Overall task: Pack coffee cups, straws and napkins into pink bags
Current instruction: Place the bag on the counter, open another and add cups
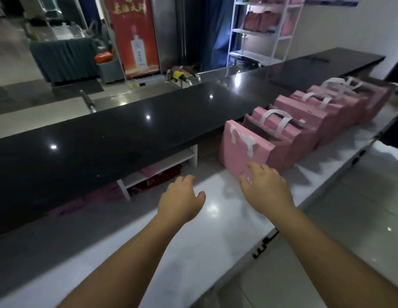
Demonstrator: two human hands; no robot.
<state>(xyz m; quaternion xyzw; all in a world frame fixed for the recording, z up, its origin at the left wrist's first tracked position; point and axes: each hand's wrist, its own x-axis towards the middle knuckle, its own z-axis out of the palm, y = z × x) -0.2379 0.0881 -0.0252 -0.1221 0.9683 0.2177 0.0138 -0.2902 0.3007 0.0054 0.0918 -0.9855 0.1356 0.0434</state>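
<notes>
Several pink bags with white ribbon handles stand in a row on the white counter, running from centre right to far right. The nearest pink bag stands upright with its mouth open. My right hand reaches to its lower front face, fingers relaxed and touching or nearly touching it. Left of that bag, my left hand hovers over the counter with loosely curled fingers and holds nothing. No cups, straws or napkins are in sight.
A raised glossy black bar top runs along the back of the counter. Under it a white shelf holds pink and red items. A white rack with pink goods stands behind. Tiled floor lies to the right.
</notes>
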